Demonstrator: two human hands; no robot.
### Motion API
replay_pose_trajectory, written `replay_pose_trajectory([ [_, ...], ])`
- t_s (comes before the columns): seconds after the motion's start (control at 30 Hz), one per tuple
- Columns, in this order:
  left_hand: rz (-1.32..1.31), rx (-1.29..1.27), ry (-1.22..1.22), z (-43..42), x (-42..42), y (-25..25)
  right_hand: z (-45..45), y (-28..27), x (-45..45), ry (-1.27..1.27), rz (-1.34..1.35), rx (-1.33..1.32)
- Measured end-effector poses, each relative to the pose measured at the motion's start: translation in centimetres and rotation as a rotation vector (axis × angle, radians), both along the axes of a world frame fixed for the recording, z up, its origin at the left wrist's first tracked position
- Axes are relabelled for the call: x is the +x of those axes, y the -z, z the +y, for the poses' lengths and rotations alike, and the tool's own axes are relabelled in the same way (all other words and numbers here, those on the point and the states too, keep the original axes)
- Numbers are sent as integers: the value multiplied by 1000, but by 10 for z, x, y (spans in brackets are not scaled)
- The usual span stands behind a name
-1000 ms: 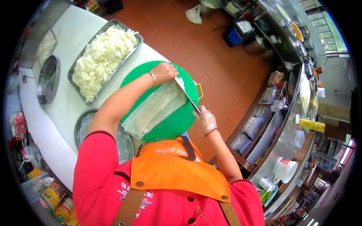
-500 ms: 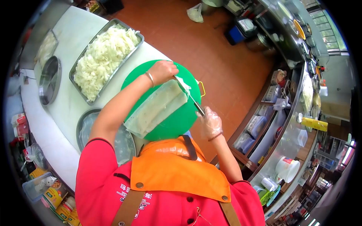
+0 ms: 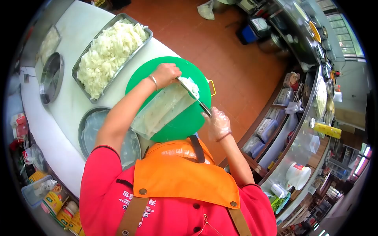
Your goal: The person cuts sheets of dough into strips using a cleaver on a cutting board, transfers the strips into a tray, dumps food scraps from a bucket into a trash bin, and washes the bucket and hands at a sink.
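A folded, translucent white sheet [image 3: 161, 112], like a rice noodle sheet, lies on a round green cutting board [image 3: 187, 124]. Across its far right end rests a knife [image 3: 204, 107]. Its dark handle is gripped by my right hand [image 3: 219, 125], which wears a clear plastic glove. At the far end of the blade, my bare left hand [image 3: 166, 74] is closed around the tip area; its fingertips are partly hidden. Narrow white cut strips [image 3: 191, 84] lie on the board just beyond the blade.
A metal tray [image 3: 136, 50] heaped with pale strips [image 3: 112, 55] stands on the white counter [image 3: 69, 118] to the left. Nearer me is a round metal pan [image 3: 81, 135] with translucent sheets inside. Another round pan [image 3: 44, 88] sits farther left. Shelves [image 3: 271, 128] stand right.
The knife and both hands have moved slightly left along the folded sheet. More cut strips show beyond the blade. The whole view has shifted a little.
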State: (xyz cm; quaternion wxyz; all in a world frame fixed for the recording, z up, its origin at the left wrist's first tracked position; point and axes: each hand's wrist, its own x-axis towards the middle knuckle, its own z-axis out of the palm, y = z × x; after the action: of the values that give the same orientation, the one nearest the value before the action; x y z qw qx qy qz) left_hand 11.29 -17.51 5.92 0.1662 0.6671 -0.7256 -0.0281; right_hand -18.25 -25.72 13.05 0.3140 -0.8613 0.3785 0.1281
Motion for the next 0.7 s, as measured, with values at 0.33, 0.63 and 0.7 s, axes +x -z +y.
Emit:
replay_pose_trajectory([
  [0.33,21,-44,-80,20,2,-18,4,-1,6,-55,15,-59],
  [0.63,76,-25,-95,37,0,-6,13,4,2,-89,28,-25],
  [0.7,87,-3,-93,44,-10,1,18,24,2,-65,25,52],
])
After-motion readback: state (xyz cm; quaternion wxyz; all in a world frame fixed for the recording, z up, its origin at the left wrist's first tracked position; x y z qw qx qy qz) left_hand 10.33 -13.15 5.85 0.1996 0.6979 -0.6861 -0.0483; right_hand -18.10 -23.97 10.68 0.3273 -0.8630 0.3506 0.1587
